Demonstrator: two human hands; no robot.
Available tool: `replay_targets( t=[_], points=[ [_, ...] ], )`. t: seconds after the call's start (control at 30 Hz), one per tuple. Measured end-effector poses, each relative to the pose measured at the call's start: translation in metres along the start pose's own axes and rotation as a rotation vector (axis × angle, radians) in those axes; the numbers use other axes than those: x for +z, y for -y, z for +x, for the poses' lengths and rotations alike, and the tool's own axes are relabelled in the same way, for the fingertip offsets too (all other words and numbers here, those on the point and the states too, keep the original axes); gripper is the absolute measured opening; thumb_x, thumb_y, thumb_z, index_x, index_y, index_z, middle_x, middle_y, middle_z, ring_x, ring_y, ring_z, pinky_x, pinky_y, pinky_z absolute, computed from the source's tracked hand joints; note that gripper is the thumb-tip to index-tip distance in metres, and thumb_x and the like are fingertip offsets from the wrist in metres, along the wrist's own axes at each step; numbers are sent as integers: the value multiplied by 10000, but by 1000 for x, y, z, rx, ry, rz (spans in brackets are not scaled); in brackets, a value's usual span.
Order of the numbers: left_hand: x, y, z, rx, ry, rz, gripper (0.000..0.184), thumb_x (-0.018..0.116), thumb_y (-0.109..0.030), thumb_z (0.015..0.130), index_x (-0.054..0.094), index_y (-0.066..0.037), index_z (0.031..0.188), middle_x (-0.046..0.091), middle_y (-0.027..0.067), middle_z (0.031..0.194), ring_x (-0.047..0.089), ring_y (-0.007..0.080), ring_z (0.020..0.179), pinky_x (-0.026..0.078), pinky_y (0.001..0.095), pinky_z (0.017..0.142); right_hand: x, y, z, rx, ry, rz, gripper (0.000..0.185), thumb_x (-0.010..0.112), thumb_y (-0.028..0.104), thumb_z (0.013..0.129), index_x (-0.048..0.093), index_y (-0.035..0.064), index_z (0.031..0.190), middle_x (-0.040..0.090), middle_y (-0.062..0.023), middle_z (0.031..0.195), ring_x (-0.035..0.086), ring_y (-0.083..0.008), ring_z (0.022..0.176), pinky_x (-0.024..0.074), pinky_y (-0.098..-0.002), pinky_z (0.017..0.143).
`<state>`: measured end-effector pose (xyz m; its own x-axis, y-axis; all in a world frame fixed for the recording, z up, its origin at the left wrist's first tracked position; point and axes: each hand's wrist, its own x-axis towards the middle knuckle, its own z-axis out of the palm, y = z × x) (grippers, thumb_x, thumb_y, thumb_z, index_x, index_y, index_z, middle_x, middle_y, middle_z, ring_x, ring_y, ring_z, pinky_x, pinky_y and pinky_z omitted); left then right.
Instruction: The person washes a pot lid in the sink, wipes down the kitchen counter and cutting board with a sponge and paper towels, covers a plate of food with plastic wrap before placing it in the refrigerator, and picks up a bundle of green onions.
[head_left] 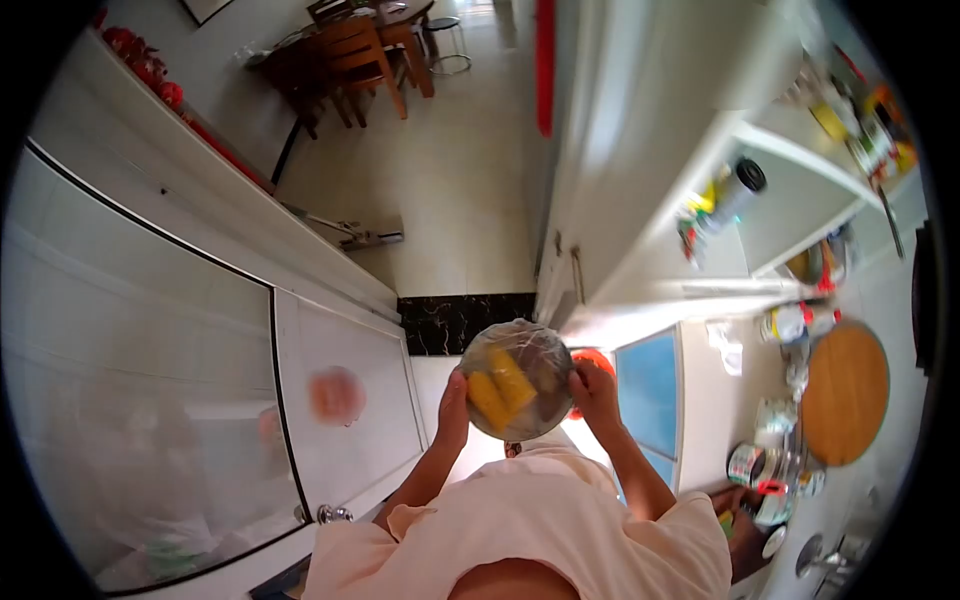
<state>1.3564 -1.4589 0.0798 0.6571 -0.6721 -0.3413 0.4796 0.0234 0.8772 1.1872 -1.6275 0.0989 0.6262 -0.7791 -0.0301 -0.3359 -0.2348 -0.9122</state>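
Note:
Held out in front of my body is a round bowl [530,432] with clear plastic wrap [516,336] stretched over its top. Under the wrap lie yellow pieces [502,388] that look like corn, and beside them something brownish-purple that I cannot make out. My left hand [454,408] grips the bowl's left edge, thumb near the rim. On the opposite edge my right hand [597,392] is closed the same way. The fingers beneath the bowl are hidden. A red-orange round object [596,362] shows partly behind my right hand.
To the left stands a white door [345,400] with a glass panel. A black marble threshold [450,322] crosses the floor ahead. Beyond it are a floor mop [375,238] and wooden chairs [360,60]. At right, a counter holds bottles, jars and a round wooden board [845,393], below open shelves [810,150].

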Motion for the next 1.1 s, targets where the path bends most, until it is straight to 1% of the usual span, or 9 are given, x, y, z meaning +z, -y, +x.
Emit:
replay_targets(
  t=[0.1,0.2,0.33,0.47,0.6,0.73,0.83,1.0,1.1],
  points=[
    [-36,-16,49,-16,-143,-168,502,374,-425,976,451,-21,1265,519,77,1221,474,168,1125,345,307,998,42,24,65,30,129,12,172,561,162,871,588,-7,888,581,-109,631,554,-170,549,431,-304,521],
    [-66,-37,104,-71,-246,-343,503,387,-441,967,462,-31,1248,535,84,1216,501,194,1116,375,329,981,80,43,132,94,266,243,162,547,172,907,590,19,938,603,-59,669,557,-111,566,448,-260,535],
    [-96,-83,189,-10,-240,-406,564,379,-491,951,449,-31,1269,534,82,1230,508,215,1132,381,356,985,120,53,225,99,372,515,226,523,143,930,552,3,1105,632,-54,827,589,-79,677,493,-210,634],
    [-133,-143,286,107,-335,-414,591,357,-497,955,407,-27,1309,493,90,1280,467,223,1177,367,359,1006,129,51,303,164,141,610,254,535,123,924,548,-31,1125,641,-76,869,615,-110,780,522,-252,681],
    [-172,-207,400,259,-356,-476,594,345,-500,957,358,-59,1354,405,96,1366,408,250,1238,326,404,1045,124,55,363,295,47,497,218,543,125,920,580,-15,1083,642,-94,875,624,-124,779,540,-269,703],
    [-160,-285,490,348,-348,-398,610,360,-514,948,346,-65,1361,399,91,1371,383,246,1264,325,412,1045,138,52,427,217,-110,403,207,536,125,917,580,-9,1069,642,-97,882,621,-127,706,508,-234,661],
    [-165,-311,586,279,-272,-445,609,371,-518,943,355,-70,1356,396,88,1374,388,243,1261,335,410,1037,152,58,506,148,-216,379,212,554,145,914,588,-13,1051,645,-85,883,615,-122,712,505,-235,661],
    [-142,-357,725,172,-111,-387,578,382,-509,943,408,-66,1314,477,79,1299,462,234,1190,371,385,1008,192,66,638,130,-373,401,121,576,106,885,596,-13,880,651,-84,823,637,-147,712,517,-267,685],
    [-122,-382,819,81,2,-347,573,383,-502,946,416,-57,1304,497,83,1274,482,230,1167,381,376,998,204,109,732,41,-396,260,93,561,78,888,588,-4,856,647,-74,796,645,-152,691,512,-262,662]
  ],
)
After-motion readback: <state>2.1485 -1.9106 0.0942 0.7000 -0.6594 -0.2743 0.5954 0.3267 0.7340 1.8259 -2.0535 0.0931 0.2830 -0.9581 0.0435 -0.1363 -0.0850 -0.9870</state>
